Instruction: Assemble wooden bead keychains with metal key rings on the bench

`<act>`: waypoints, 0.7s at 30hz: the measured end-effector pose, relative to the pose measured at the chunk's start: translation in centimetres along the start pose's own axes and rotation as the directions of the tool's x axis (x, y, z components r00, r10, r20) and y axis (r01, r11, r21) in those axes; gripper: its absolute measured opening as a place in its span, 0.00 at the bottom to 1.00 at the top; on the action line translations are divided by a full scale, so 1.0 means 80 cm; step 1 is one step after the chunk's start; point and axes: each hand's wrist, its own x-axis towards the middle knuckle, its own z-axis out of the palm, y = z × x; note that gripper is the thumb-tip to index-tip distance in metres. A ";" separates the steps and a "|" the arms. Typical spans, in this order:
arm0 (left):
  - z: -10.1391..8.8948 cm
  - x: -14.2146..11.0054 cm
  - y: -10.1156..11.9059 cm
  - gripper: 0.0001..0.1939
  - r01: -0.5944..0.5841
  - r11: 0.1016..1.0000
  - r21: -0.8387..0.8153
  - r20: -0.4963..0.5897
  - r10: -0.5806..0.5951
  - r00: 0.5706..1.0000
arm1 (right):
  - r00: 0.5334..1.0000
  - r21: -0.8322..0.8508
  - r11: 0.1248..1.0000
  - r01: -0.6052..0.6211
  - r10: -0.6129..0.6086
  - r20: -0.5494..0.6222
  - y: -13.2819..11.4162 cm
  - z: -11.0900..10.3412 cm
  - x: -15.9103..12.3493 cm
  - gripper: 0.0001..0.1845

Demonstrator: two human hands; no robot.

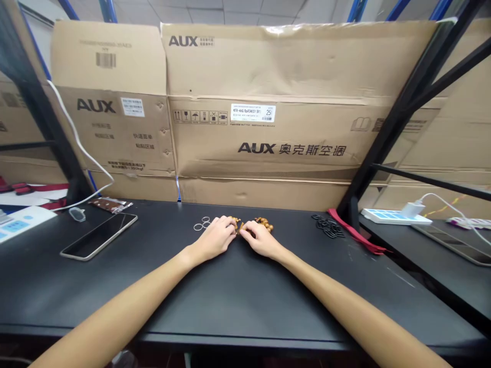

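Observation:
Golden-brown beads [264, 223] lie on the black table in front of my hands, partly covered by my fingers. My left hand [217, 237] is closed, its curled fingertips on the beads at its right side. Close beside it, my right hand [260, 239] is closed too, thumb and index pinched at a small brown piece that seems part of the beads. Whether the beads are strung together is hidden. To the left of my left hand lie several thin silvery rings [198, 226].
A phone [99, 236] lies at left by a brown packet [111, 204] and a power strip [25, 225]. Black rings [328, 226] and a red strap [356, 235] lie at right, near a black metal post [350, 209]. Cardboard [264, 122] walls off the back.

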 end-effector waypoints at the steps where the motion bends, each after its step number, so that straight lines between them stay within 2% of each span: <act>1: 0.001 0.000 -0.002 0.10 0.004 1.000 -0.012 -0.008 -0.004 1.000 | 1.000 -0.022 1.000 -0.021 0.021 -0.013 0.001 0.000 0.000 0.10; 4: 0.002 -0.001 -0.008 0.09 0.025 0.997 -0.068 -0.040 -0.027 0.999 | 0.998 -0.115 0.991 -0.063 0.059 -0.038 0.005 0.001 0.000 0.09; 9: 0.000 -0.004 -0.017 0.09 0.035 0.990 -0.139 -0.005 -0.036 0.999 | 0.999 -0.248 0.969 0.013 -0.020 -0.026 0.008 0.000 -0.002 0.09; 15: -0.001 -0.006 -0.018 0.10 0.046 0.991 -0.126 0.063 -0.038 0.997 | 0.996 -0.300 0.950 0.085 -0.084 0.016 0.007 0.000 -0.002 0.08; 21: -0.001 -0.007 -0.016 0.08 0.066 0.982 -0.177 0.061 -0.056 0.997 | 0.993 -0.290 0.950 0.118 -0.113 0.034 0.004 0.000 -0.003 0.05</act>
